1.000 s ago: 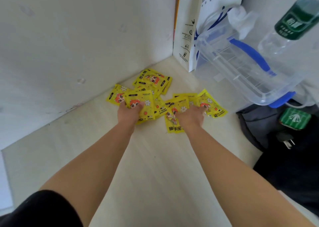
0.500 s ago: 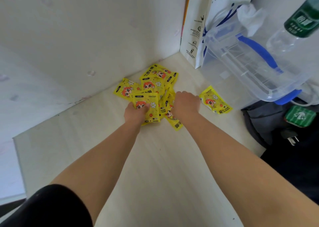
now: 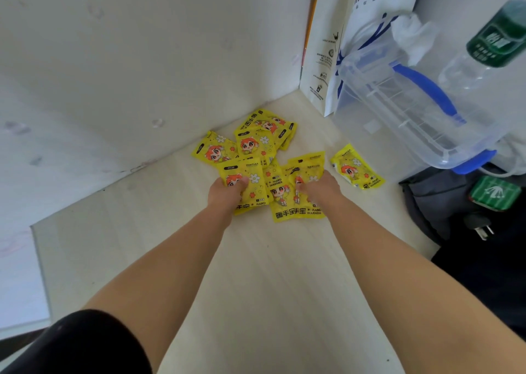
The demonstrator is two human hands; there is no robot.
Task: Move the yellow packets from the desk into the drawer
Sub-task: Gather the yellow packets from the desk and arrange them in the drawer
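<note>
Several yellow hand-warmer packets (image 3: pixel 256 146) lie heaped on the pale wooden desk (image 3: pixel 270 274) near the wall corner. My left hand (image 3: pixel 225 196) grips the near edge of one packet (image 3: pixel 247 183), thumb on its face. My right hand (image 3: pixel 321 190) holds a small bunch of packets (image 3: pixel 299 200) next to it, fingers curled over them. One packet (image 3: pixel 355 167) lies apart to the right. No drawer is in view.
A white paper coffee bag (image 3: pixel 341 46) stands in the far corner. A clear plastic box with blue handles (image 3: pixel 412 112) lies tilted beside it, a water bottle (image 3: pixel 484 52) behind. A dark bag with a plug (image 3: pixel 481 228) sits at the right edge.
My right hand gathered packets toward the left, leaving one packet alone on the right. Both hands have now drawn their packets a little nearer to me.
</note>
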